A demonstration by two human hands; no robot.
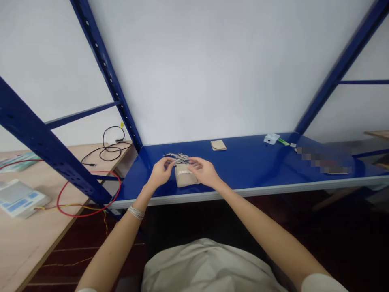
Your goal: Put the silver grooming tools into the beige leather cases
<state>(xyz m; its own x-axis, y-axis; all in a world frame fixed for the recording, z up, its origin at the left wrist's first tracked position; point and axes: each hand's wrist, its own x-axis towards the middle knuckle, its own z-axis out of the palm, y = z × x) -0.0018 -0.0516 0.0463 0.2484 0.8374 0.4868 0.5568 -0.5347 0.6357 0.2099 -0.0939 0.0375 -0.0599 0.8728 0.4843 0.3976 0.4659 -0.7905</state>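
My left hand (161, 171) and my right hand (204, 171) meet above the blue steel shelf (249, 162). A small tan kraft paper pouch (184, 177) stands between them, held by the fingers of my right hand. A bundle of thin silvery metal pieces (179, 158) sticks out at its top, pinched by my left fingertips. The exact kind of metal piece is too small to tell. A second folded kraft paper packet (218, 144) lies farther back on the shelf, apart from both hands.
A white plastic part (271, 138) and a green strip (283, 142) lie at the shelf's back right, near a pixelated patch (323, 160). Blue perforated uprights (105, 65) rise beside it. On the wooden table at left are a white scale (20, 198), a red wire (88, 194) and a black cable (106, 148).
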